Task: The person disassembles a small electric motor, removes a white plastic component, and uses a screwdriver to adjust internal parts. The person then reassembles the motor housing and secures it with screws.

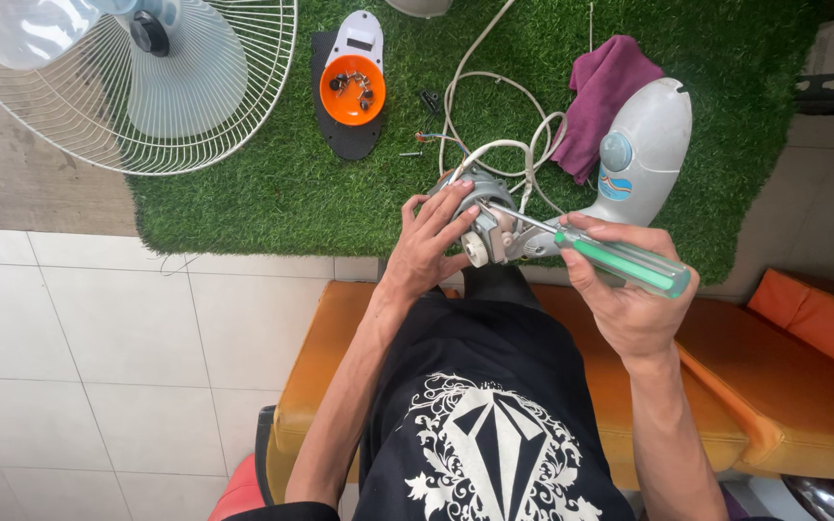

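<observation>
Holding the fan motor (480, 217) over my lap, at centre of view, I had my left hand (431, 241) wrapped on its 9 o'clock side, fingers (446, 207) spread and clenched over the metal housing. My right hand (620, 289) was closed round the green-handled screwdriver (620, 259), its steel shaft angled toward 10 o'clock with the tip on the motor's top face.

Judgement: the motor looked dense and rigid, heavy for its bulk, best gripped by the bare metal body. The white cables (504, 145) running off toward 12 o'clock looked limp and poor to hold by. The grey plastic housing (644, 154) at 2 o'clock seemed light, smooth and likely slippery.

Elsewhere: a purple cloth (605, 92) at 1 o'clock on the green turf mat (243, 193); an orange dish (352, 90) of small screws at 11 o'clock; a white fan guard (137, 87) at 10 o'clock.
</observation>
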